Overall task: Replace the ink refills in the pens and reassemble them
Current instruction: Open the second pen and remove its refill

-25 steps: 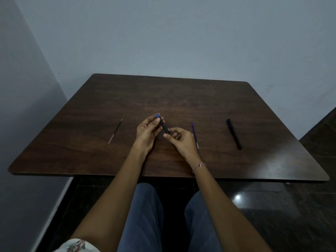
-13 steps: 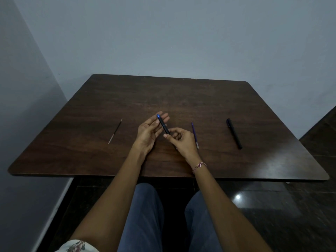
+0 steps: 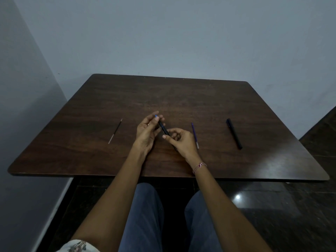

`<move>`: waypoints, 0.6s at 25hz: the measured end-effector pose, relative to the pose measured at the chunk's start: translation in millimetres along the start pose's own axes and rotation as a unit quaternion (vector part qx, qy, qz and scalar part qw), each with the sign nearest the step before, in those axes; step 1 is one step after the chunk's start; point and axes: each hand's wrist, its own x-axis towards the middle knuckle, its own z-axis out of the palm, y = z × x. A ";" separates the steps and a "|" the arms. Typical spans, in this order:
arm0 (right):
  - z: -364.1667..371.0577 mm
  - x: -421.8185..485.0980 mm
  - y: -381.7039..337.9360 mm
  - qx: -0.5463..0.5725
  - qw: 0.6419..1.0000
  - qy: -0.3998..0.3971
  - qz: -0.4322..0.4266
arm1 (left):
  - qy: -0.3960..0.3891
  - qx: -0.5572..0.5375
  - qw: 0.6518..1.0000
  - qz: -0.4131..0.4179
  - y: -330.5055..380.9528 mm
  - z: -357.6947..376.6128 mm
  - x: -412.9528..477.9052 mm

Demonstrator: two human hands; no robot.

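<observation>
A dark pen with a blue end is held slanted above the middle of the brown table. My right hand pinches its lower part between thumb and fingers. My left hand touches its upper end near the blue tip, fingers loosely spread around it. A blue ink refill lies on the table just right of my right hand. A thin dark refill with a pale end lies to the left of my left hand. A whole black pen lies further right.
Pale walls stand close behind the table and at the left. The table's near edge is just above my knees. The dark glossy floor shows at the right and below.
My left hand's fingers opened half a second ago and now curl lightly back around the pen's upper end. The pen and my right hand have hardly moved.
</observation>
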 end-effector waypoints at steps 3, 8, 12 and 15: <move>1.0 0.5 1.1 -0.002 1.000 0.012 0.003 | -0.049 -0.012 0.999 -0.014 -0.4 -3.1 0.9; -0.1 0.5 1.0 -0.016 1.000 0.020 0.009 | -0.074 -0.025 0.996 -0.044 0.4 -5.3 1.8; -0.6 0.5 0.2 -0.018 1.000 0.020 0.009 | -0.078 -0.023 0.996 -0.048 0.5 -5.7 2.2; -0.4 0.5 -0.4 -0.016 1.000 0.016 0.010 | -0.062 -0.019 0.997 -0.040 0.7 -5.0 1.1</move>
